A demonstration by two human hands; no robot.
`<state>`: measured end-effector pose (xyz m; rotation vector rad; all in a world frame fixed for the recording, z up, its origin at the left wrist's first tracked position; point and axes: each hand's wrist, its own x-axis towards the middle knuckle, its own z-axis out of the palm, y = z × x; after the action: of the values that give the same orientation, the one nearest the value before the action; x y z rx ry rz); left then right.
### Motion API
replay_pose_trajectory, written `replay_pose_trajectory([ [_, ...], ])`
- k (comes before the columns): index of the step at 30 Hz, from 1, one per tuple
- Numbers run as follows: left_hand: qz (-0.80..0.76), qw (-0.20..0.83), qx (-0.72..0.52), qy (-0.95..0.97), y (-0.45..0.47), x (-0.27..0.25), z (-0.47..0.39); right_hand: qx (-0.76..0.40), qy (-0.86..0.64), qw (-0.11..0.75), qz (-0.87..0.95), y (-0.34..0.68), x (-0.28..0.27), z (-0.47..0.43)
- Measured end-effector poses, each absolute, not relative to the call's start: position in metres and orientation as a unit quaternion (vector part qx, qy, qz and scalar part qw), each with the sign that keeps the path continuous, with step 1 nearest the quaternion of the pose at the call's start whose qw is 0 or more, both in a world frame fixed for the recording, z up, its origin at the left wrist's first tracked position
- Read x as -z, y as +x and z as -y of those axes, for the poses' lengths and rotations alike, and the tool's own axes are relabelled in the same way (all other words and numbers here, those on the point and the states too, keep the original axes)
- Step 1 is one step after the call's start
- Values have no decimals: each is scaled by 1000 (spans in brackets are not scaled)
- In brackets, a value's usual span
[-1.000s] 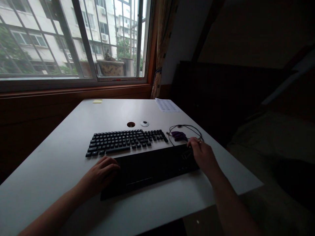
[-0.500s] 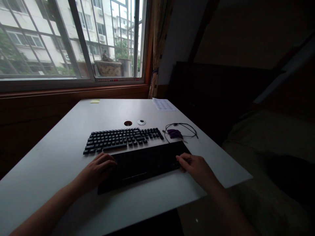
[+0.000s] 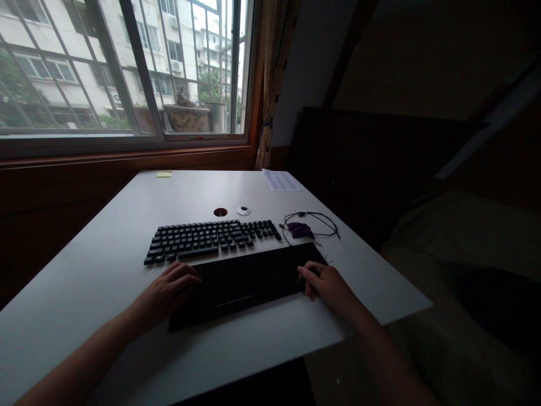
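Note:
A black keyboard base (image 3: pixel 240 279) without its keycaps lies at a slant on the white table. My left hand (image 3: pixel 180 282) is closed over its left end, fingers curled on top and thumb hidden. Above the base's right end, my right hand (image 3: pixel 319 280) is pinched round a small dark tool (image 3: pixel 315 271); thin wire-like ends stick out beyond the knuckles, and most of it is covered by the fingers. Behind the base, loose black keycaps (image 3: pixel 198 239) are laid out in keyboard order, directly on the tabletop.
A black cable (image 3: pixel 323 214) loops around a purple cloth-like item (image 3: pixel 300 230) on the right. Farther back on the white table (image 3: pixel 190 192) are a cable hole (image 3: pixel 220 212), its round cover (image 3: pixel 243 211), a printed sheet (image 3: pixel 282 180) and yellow sticky notes (image 3: pixel 164 174).
My right hand has shifted slightly left and turned, so the thin wire ends now show beside it. My left hand and the keyboard base stay almost in place.

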<state>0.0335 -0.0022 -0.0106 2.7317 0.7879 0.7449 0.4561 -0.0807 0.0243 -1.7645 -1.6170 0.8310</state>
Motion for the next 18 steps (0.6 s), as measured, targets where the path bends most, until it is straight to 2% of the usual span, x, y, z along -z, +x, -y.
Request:
replay_pose_trajectory([
  [10, -269, 102, -253, 924, 33, 14, 2, -309, -657, 330, 603, 456, -18, 82],
  [18, -268, 101, -250, 925, 33, 13, 2, -76, -691, 209, 688, 441, -24, 88],
])
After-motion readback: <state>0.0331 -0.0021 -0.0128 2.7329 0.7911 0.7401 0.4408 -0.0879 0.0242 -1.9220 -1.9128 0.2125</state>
